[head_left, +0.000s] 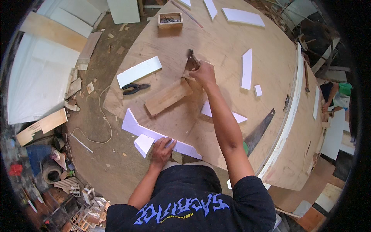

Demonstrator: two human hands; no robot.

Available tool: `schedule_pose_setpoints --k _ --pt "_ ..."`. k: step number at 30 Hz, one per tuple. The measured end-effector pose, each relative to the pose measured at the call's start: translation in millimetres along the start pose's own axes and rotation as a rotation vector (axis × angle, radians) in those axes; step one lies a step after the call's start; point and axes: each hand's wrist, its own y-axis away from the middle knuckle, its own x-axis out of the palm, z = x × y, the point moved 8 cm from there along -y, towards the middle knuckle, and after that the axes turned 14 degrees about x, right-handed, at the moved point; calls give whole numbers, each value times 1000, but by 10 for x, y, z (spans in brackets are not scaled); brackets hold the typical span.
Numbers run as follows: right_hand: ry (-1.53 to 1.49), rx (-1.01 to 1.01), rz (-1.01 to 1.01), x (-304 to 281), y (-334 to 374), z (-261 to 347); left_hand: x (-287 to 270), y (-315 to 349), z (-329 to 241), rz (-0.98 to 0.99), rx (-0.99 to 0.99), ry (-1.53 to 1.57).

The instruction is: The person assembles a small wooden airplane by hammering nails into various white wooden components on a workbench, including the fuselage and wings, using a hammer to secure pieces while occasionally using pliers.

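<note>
Right hand [203,74] gripped hammer-like tool [194,62]; left hand [160,152] curled over white board [152,133]. Firm bracing, careful aim seemed wise.

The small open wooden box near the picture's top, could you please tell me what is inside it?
The small rectangular wooden box holds a loose pile of thin grey metal pieces, probably nails; whatever lies beneath them is covered.
</note>
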Motion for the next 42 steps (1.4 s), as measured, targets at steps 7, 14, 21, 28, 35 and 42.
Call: schedule_pose_setpoints --k 7,14,21,28,35,42 --pt "-520 78 74 -418 1133 -279 86 56 113 7 99 62" --pt "-1164 475 245 -5 2549 -739 218 120 211 -7 231 72" --pt "-1151 510 -100 617 3347 -1140 182 69 169 22 283 83" --pt "-607 630 -386 593 3671 -1182 71 -49 104 33 314 73" --pt "-871 640 -308 810 4418 -1228 -63 -11 114 116 346 121" --pt "-1003 577 -334 502 4817 -1057 -622 87 -79 285 480 218"
